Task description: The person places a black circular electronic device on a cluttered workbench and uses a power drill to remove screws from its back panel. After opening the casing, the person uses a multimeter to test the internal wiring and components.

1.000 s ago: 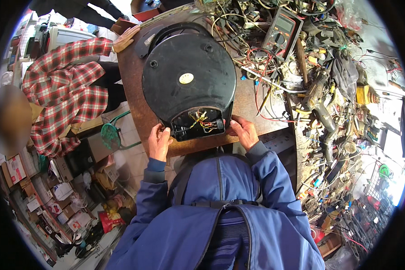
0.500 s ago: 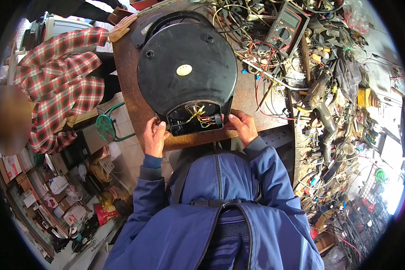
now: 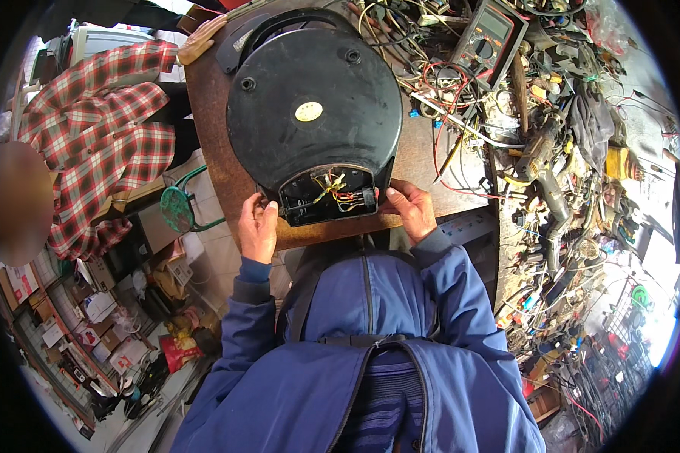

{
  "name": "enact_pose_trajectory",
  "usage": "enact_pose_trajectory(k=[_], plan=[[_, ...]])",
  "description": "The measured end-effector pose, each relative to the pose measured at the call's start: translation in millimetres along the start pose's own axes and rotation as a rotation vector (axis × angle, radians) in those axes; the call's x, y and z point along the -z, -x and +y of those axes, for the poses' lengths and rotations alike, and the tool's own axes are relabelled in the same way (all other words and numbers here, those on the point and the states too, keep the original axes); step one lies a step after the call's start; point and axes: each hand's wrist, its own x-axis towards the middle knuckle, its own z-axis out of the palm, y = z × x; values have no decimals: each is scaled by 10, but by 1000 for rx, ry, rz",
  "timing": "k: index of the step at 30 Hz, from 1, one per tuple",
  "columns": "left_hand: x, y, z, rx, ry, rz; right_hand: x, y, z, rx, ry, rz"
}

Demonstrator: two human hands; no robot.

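Note:
A round black electric appliance (image 3: 279, 143), which looks like an electric griddle, lies on the brown wooden table in front of me. A small oval yellow sticker (image 3: 308, 112) marks its middle. At its near end an uncovered wiring compartment (image 3: 298, 215) shows yellow, red and white wires (image 3: 334, 187). My left hand (image 3: 258, 229) is closed on the near left corner beside this compartment, thumb on top. My right hand (image 3: 411, 212) grips the near right corner in the same way, its fingertips partly hidden by the housing.
On the right, a multimeter (image 3: 490, 36) with red leads lies among piled cables, tools and parts. A person in a red plaid shirt (image 3: 98, 124) stands left, one hand (image 3: 202, 42) on the table's far left corner. A green stool (image 3: 177, 209) stands left of the table.
The view has shifted slightly, and the appliance looks a little larger and higher in it. Both hands stay at the same corners.

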Motion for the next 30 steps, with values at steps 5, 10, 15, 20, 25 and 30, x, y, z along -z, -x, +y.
enact_pose_trajectory(k=[5,10,15,20,25,30], plan=[[-37,53,22,-83,-216,68,1,17,-28,3,19,-11],[-49,93,-104,-270,-519,146,23,39,-5,6,24,-13],[-82,86,-121,-330,-466,115,-88,228,-174,202,297,113],[-117,94,-184,-256,-380,57,-217,287,-336,125,357,-36],[-116,99,-162,-209,-346,29,-252,190,-146,108,233,-32],[-127,108,-153,-201,-353,35,-257,162,-89,74,117,-22]])
